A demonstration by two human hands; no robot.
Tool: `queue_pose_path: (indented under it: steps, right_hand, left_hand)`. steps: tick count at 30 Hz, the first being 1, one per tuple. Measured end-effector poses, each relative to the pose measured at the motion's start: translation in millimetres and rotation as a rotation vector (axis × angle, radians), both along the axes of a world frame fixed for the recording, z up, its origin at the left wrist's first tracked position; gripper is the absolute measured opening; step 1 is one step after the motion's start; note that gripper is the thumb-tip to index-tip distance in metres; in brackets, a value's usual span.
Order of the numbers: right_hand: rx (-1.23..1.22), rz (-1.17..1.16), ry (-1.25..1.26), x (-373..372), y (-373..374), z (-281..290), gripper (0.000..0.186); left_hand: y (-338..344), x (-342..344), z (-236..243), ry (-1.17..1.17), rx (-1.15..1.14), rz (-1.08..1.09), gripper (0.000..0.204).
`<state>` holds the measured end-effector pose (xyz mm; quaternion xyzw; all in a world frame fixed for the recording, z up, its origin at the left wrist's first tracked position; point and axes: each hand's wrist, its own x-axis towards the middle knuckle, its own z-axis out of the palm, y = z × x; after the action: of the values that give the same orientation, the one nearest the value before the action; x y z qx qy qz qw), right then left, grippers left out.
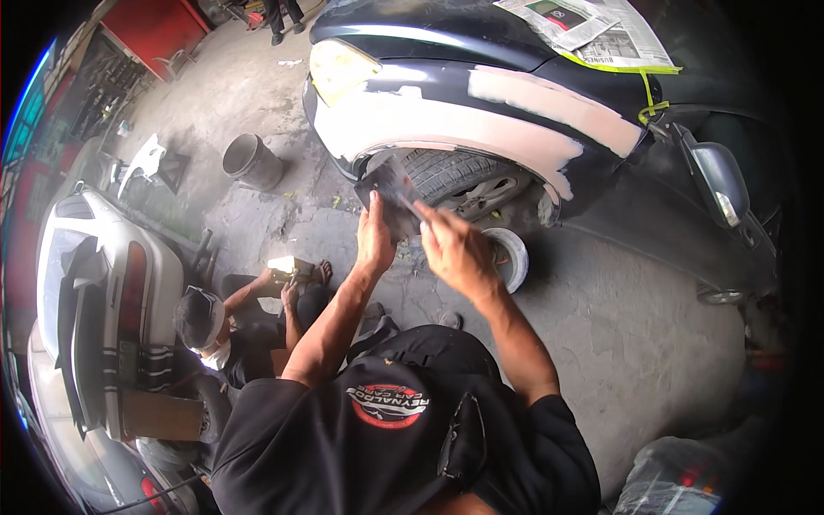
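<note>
My left hand (375,236) grips a dark flat plate (384,199), with the thumb laid along its edge. In my right hand (459,253) is a thin-handled putty knife (403,187), its wide blade smeared by motion over the plate. Both hands are in front of the car's front tyre (451,170), apart from the bodywork. Beyond them, the dark fender (566,73) carries broad patches of smooth pale pink filler (446,118). Yellowish masking covers the headlight (341,70).
A round pail (515,262) stands beside the wheel; a grey bucket (255,163) is farther left. A co-worker (206,318) crouches at my left near a white car (129,283). Taped newspaper (601,39) covers part of the hood. The side mirror (719,182) juts out at right.
</note>
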<state>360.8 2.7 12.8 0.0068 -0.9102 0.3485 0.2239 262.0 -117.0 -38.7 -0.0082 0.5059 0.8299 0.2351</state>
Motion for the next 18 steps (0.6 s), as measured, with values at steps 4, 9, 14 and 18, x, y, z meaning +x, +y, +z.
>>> queue_pose_path:
  steps: [4,9,14,18]
  right_hand:
    - [0.067,-0.004,0.084,18.6,-22.8,-24.4,0.041]
    - [0.023,-0.069,0.203,13.8,-25.0,-53.4,0.057]
    - [0.050,-0.070,0.221,9.3,-29.5,-48.8,0.056]
    - [-0.095,-0.137,0.209,4.1,-28.0,-56.0,0.043]
  left_hand:
    - [7.6,8.2,14.7,0.254,-0.271,0.119,0.053]
    - [17.2,8.8,-3.4,0.268,-0.185,0.177,0.051]
    - [19.3,11.9,7.9,0.390,-0.400,0.184,0.054]
    - [20.0,28.7,2.5,0.559,-0.541,0.224,0.057]
